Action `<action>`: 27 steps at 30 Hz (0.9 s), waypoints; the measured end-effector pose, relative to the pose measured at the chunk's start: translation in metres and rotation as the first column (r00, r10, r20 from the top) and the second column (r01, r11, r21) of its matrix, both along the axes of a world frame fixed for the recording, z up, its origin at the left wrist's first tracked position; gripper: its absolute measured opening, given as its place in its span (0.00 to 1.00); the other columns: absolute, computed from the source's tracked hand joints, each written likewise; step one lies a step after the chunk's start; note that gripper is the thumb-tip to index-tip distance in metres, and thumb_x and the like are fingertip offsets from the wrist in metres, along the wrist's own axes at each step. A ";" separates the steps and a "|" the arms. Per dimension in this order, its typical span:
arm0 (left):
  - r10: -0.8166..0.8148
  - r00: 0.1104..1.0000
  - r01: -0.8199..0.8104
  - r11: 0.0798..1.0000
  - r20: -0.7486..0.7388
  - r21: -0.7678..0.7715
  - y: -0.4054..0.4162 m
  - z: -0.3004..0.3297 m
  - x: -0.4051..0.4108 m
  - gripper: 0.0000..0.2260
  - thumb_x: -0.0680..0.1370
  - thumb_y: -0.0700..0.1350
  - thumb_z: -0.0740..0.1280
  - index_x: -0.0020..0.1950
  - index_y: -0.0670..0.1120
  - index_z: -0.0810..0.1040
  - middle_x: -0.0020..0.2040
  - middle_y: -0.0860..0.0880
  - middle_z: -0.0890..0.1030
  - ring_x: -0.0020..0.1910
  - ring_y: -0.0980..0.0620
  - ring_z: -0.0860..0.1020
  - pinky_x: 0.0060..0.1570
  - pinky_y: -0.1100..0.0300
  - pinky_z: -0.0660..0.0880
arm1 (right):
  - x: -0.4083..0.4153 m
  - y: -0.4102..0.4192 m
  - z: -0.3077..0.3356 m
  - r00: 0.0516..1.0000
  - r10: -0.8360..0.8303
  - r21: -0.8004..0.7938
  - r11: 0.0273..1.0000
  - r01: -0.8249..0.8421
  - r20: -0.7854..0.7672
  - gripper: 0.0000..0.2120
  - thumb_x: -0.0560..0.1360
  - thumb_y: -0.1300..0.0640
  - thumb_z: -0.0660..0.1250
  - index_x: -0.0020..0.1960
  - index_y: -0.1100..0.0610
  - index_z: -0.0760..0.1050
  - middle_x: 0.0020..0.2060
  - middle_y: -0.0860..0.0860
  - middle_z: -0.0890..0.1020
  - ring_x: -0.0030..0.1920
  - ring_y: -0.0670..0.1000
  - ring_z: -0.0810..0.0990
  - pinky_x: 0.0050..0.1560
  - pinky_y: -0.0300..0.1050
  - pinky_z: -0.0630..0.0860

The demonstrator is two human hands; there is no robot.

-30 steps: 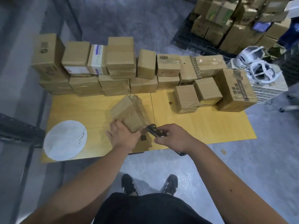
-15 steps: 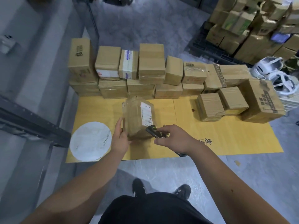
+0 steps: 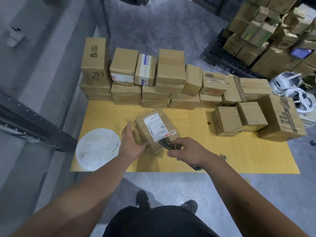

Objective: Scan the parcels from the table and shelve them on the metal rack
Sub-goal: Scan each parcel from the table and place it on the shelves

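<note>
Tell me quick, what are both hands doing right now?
Left hand: gripping the taped parcel, label facing up.
Right hand: closed around the black scanner, its tip at the label.

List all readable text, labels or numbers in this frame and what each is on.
"24", handwritten: small white sticker on the parcel gripped by the left hand.
Shipping label on that parcel: print and barcode too blurred to read.
Large box at far right: a column of dark printed characters, not legible.
Tall box at back left: logo with a line of print, unreadable.
Table print near the right hand: partly hidden.
</note>
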State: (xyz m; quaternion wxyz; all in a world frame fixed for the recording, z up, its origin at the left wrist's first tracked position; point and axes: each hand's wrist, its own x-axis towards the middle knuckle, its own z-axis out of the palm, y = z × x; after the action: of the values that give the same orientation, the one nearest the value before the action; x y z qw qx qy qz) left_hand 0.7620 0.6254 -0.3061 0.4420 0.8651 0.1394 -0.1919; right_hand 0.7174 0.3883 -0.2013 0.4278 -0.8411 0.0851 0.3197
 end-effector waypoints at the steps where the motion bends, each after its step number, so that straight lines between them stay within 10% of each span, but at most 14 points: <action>1: -0.055 0.998 0.053 0.997 0.028 0.063 -0.003 0.002 0.004 0.61 0.65 0.55 0.85 0.84 0.61 0.43 0.85 0.54 0.47 0.82 0.50 0.56 0.75 0.47 0.64 | -0.001 -0.001 0.001 1.000 -0.005 0.004 1.000 0.005 -0.004 0.15 0.75 0.46 0.77 0.58 0.52 0.85 0.47 0.54 0.83 0.40 0.51 0.80 0.45 0.46 0.74; 5: -0.337 0.937 0.308 0.919 0.086 0.247 -0.022 0.012 0.026 0.58 0.62 0.60 0.85 0.83 0.63 0.53 0.85 0.55 0.42 0.84 0.48 0.47 0.81 0.48 0.55 | -0.005 -0.008 0.002 1.000 0.000 -0.041 0.999 0.000 -0.004 0.11 0.75 0.47 0.76 0.54 0.51 0.86 0.44 0.48 0.83 0.50 0.57 0.85 0.47 0.47 0.76; 15: -0.408 0.896 0.380 0.909 0.175 0.171 -0.061 0.004 0.015 0.09 0.84 0.46 0.66 0.62 0.51 0.83 0.69 0.51 0.67 0.56 0.45 0.80 0.58 0.61 0.72 | -0.012 -0.031 0.009 0.999 -0.039 -0.051 0.998 0.040 0.014 0.09 0.76 0.49 0.75 0.53 0.53 0.86 0.47 0.54 0.86 0.39 0.46 0.79 0.42 0.43 0.73; 18: -0.473 0.853 0.387 0.857 0.221 0.341 -0.065 0.008 0.018 0.13 0.79 0.47 0.71 0.63 0.58 0.82 0.62 0.55 0.66 0.64 0.49 0.72 0.60 0.59 0.71 | -0.018 -0.037 0.004 0.998 -0.063 -0.061 0.996 0.064 0.016 0.13 0.75 0.46 0.77 0.55 0.53 0.85 0.51 0.57 0.85 0.41 0.51 0.78 0.43 0.45 0.72; 22: -0.690 0.715 0.591 0.681 0.109 0.433 -0.072 0.016 0.037 0.34 0.74 0.51 0.75 0.78 0.65 0.68 0.82 0.51 0.52 0.81 0.47 0.51 0.80 0.50 0.51 | -0.027 -0.046 0.000 0.996 -0.084 -0.074 0.994 0.086 0.030 0.14 0.75 0.43 0.77 0.54 0.51 0.85 0.51 0.58 0.85 0.43 0.55 0.80 0.44 0.47 0.72; 27: -0.683 0.729 0.651 0.676 -0.036 0.345 -0.072 0.017 0.046 0.38 0.72 0.51 0.76 0.79 0.67 0.64 0.80 0.54 0.62 0.77 0.48 0.62 0.75 0.54 0.65 | -0.033 -0.054 0.002 0.995 -0.094 -0.075 0.993 0.095 0.015 0.11 0.76 0.43 0.76 0.53 0.48 0.84 0.40 0.52 0.81 0.36 0.50 0.76 0.39 0.46 0.70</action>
State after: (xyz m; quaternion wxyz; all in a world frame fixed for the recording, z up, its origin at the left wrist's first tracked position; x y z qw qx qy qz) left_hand 0.8081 0.5534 -0.2895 0.1942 0.9259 -0.1769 -0.2715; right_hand 0.6839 0.3344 -0.1992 0.4111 -0.8534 0.1345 0.2908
